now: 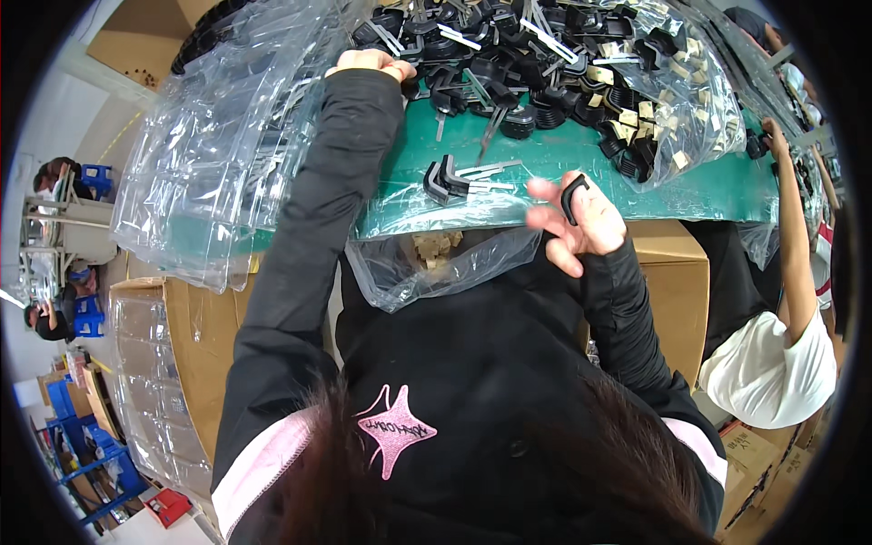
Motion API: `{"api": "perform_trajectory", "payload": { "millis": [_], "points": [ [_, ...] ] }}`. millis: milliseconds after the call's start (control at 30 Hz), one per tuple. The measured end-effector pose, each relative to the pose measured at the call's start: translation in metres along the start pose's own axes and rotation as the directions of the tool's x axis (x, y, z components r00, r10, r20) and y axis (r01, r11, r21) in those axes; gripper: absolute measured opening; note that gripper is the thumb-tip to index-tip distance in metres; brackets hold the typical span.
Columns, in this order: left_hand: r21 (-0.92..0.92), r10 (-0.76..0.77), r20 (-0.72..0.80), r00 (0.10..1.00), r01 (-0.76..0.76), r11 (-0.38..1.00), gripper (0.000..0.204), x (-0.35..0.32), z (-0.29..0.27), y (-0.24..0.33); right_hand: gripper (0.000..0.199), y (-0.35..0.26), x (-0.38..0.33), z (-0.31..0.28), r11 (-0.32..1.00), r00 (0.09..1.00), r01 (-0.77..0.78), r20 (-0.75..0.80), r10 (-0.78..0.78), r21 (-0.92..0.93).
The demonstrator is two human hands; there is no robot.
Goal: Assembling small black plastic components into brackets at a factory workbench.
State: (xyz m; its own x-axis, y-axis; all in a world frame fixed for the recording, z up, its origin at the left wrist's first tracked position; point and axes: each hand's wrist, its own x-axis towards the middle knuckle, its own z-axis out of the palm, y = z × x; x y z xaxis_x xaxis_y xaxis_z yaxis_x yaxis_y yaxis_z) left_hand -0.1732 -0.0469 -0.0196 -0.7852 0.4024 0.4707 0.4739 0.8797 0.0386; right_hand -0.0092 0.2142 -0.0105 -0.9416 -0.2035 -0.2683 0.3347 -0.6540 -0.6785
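Black clip | small, curved, plastic | R hand fingers pinch it | L hand fisted, contents unclear

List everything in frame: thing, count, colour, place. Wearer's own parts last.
green mat: one, green, covers the worktop ahead
black parts pile: too many to count, black with metal blades and tan tags, far side of the mat
finished pieces: a few, black with metal blades, near edge of the mat
clear plastic trays: a stack, clear, left of the mat
clear bag: one, clear with tan bits inside, hanging off the near edge
cardboard boxes: several, brown, below the worktop
co-worker: one, white shirt, right
left hand: closed, at the pile's edge
right hand: holds a black part
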Motion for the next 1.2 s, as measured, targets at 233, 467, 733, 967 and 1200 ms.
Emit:
{"api": "perform_trajectory", "payload": {
  "millis": [233,467,733,967,1200],
  "points": [
    [-0.073,-0.033,-0.345,0.938,0.008,0.997,0.015,0.019,0.019,-0.003,0.025,-0.007,-0.012,-0.020,0.982,0.991,0.129,-0.010,-0.132,-0.135],
    [-0.913,-0.535,0.034,0.844,0.243,0.326,0.025,-0.022,-0.027,0.020,0.031,0.000,-0.009,-0.018,0.755,0.939,0.296,0.033,-0.342,-0.586],
    [-0.707,-0.165,0.559,0.813,0.363,-0.607,0.043,-0.097,-0.049,0.023,0.015,0.005,0.008,0.001,0.799,0.892,0.294,-0.149,-0.427,-0.525],
    [-0.811,-0.261,0.530,0.807,0.392,-0.433,0.051,-0.112,-0.070,0.057,0.012,-0.001,0.006,0.008,0.888,0.951,0.139,-0.192,-0.244,-0.438],
    [-0.965,-0.372,0.261,0.891,0.249,-0.080,0.059,-0.114,-0.069,0.108,0.012,-0.003,0.000,0.013,0.942,0.969,0.017,-0.226,-0.097,-0.335]
  ]
}}
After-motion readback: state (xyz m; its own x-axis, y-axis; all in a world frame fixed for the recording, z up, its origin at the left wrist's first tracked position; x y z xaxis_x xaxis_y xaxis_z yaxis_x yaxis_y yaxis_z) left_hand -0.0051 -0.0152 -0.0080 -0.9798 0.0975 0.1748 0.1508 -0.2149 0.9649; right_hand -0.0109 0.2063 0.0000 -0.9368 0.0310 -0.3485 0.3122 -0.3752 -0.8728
